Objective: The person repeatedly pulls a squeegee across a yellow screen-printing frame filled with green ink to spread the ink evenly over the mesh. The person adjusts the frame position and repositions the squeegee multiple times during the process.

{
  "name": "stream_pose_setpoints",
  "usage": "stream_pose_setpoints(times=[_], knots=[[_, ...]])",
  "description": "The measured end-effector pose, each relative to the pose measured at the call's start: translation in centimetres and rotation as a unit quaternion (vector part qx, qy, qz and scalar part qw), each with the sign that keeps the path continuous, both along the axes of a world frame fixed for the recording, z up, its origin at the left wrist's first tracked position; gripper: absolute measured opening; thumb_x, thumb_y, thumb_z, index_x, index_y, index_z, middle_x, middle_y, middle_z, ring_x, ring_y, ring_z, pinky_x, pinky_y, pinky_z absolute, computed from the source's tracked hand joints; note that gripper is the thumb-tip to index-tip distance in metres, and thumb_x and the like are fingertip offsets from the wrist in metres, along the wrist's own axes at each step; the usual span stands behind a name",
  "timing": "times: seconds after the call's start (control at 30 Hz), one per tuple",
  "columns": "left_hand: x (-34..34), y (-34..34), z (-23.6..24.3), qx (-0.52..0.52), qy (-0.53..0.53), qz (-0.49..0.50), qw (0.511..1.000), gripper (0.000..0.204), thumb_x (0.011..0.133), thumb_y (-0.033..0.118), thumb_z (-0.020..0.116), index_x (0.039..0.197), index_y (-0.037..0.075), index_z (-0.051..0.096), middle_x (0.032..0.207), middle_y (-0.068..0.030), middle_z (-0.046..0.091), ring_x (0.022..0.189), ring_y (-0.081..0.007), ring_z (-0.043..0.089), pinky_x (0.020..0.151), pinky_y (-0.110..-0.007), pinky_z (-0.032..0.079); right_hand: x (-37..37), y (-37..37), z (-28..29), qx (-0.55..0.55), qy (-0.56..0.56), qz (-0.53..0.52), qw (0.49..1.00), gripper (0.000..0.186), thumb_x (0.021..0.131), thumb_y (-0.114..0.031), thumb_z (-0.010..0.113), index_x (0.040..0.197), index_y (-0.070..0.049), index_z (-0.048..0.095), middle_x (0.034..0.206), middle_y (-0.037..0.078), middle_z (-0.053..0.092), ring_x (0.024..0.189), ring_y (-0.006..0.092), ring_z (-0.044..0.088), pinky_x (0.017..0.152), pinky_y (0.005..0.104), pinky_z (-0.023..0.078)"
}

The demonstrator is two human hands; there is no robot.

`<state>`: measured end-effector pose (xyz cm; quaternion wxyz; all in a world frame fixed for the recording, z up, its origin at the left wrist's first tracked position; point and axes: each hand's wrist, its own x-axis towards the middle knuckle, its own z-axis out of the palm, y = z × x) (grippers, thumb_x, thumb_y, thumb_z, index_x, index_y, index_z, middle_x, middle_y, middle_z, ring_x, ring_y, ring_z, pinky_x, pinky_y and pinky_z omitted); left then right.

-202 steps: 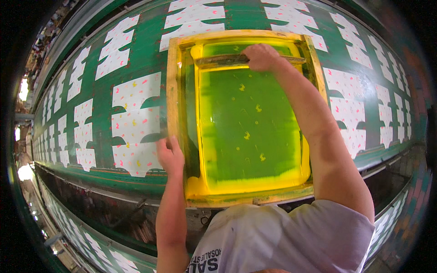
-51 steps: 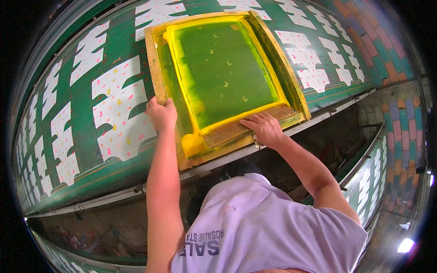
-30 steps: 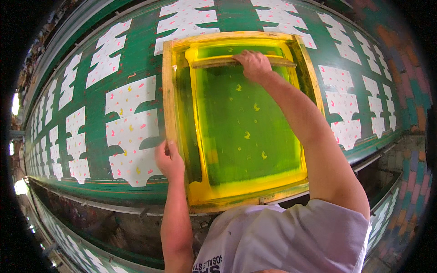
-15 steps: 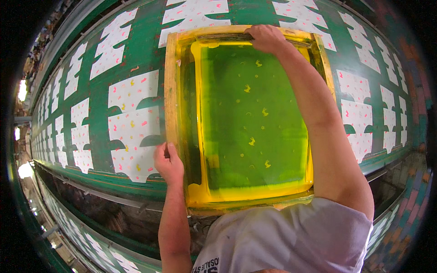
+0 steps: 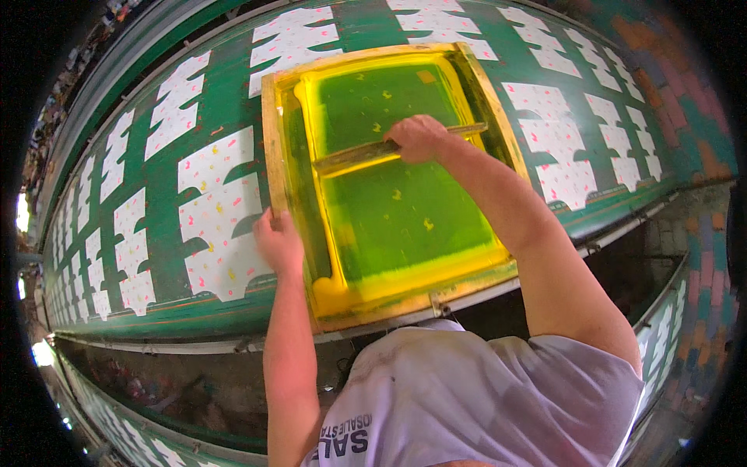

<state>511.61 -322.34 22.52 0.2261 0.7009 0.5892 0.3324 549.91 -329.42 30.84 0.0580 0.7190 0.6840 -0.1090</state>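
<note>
A screen printing frame [image 5: 274,156] with wooden sides lies on the long green table, slightly turned. Its green mesh [image 5: 405,226] carries small pale motifs and is edged with bright yellow ink [image 5: 331,292]. My right hand [image 5: 420,138] is closed round the wooden squeegee [image 5: 350,159], which spans the mesh at mid-height, a little tilted, with yellow ink along its blade. At the frame's left side my left hand [image 5: 280,245] is curled against the wood; its fingertips are partly hidden.
White cut fabric pieces [image 5: 222,218] with small pink and yellow prints lie in rows on the green table [image 5: 159,233], left, right and beyond the frame. A metal rail [image 5: 373,331] runs along the near table edge. Brick-patterned paving [image 5: 700,233] shows at the right.
My right hand has drawn the squeegee from the frame's far end toward me, to the middle of the mesh. My left hand stays at the left side. The view has shifted and turned.
</note>
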Motion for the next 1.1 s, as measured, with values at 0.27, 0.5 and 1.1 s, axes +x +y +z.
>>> stream_pose_setpoints(times=[0.27,0.5,1.1], knots=[[-0.3,-0.6,0.4,0.019,0.071,-0.041,0.996,0.062,0.096,0.029,0.082,0.149,0.001,0.064,0.140,-0.0255,0.067,0.131,-0.0453,0.064,0.112,-0.053,0.054,-11.1,-14.9,0.0,-0.020,-0.011,-0.016,1.000,0.031,0.095,-0.023,0.070,0.124,-0.021,0.081,0.117,0.012,0.082,0.112,0.0349,0.080,0.095,0.0522,0.065],[-0.3,-1.2,1.1,0.012,0.127,-0.057,0.990,0.066,0.099,0.026,0.079,0.156,0.002,0.057,0.143,-0.0272,0.067,0.136,-0.0461,0.062,0.120,-0.055,0.047,-17.8,-23.8,-0.6,-0.001,0.006,-0.042,0.999,0.040,0.093,-0.029,0.082,0.132,-0.020,0.080,0.124,0.012,0.078,0.118,0.0328,0.075,0.101,0.0509,0.061],[2.5,-2.3,2.6,-0.070,0.294,0.083,0.950,0.066,0.100,0.061,0.073,0.125,-0.001,0.075,0.127,-0.0252,0.076,0.119,-0.0479,0.074,0.101,-0.060,0.059,-7.0,-36.3,-2.4,0.269,0.253,-0.026,0.929,0.041,0.094,-0.033,0.086,0.126,-0.007,0.080,0.135,0.016,0.075,0.130,0.0402,0.067,0.114,0.0515,0.053]])
